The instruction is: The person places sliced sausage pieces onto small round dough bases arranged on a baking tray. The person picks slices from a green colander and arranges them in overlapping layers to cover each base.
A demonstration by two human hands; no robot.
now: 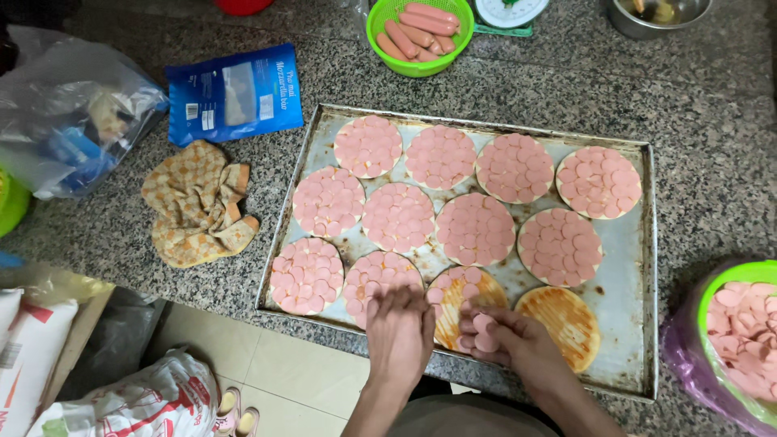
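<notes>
Sausage slices (484, 333) sit pinched in right hand (518, 344), beside left hand (399, 328)

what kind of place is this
Probably a small food-prep kitchen: a speckled grey granite counter, a large worn metal baking tray of round sausage-topped pizza bases, and a green plastic basket of whole sausages.

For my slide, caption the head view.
Both hands, left hand and right hand, lay pink sausage slices on a half-covered pizza base in a metal tray.

Blue packet (235, 93); checked cloth (198, 202); whole sausages (419, 31)
</notes>
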